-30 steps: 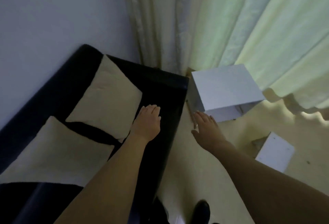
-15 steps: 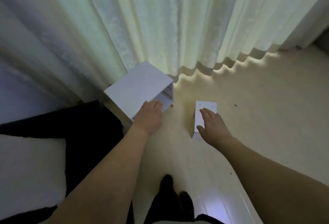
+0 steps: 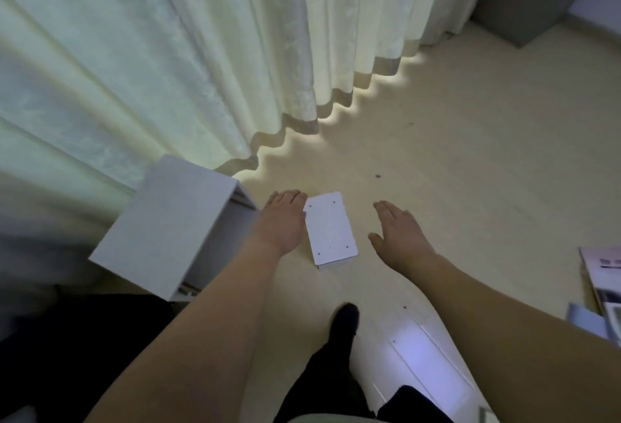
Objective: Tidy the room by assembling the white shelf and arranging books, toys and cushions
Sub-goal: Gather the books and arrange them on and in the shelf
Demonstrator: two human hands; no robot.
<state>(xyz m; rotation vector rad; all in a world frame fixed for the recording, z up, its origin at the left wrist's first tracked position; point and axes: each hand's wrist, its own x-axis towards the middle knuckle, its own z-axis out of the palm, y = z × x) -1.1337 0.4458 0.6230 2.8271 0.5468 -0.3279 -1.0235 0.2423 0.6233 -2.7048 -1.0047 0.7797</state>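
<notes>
My left hand (image 3: 281, 221) is stretched out flat, fingers straight and together, holding nothing, at the left edge of the panel (image 3: 331, 230); whether it touches I cannot tell. My right hand (image 3: 401, 232) hangs flat with straight fingers, empty, just right of the panel and apart from it. The panel lies flat on the floor (image 3: 470, 160), small holes near its corners. The white shelf (image 3: 168, 224) stands left of my left arm, by the curtain (image 3: 151, 52)
</notes>
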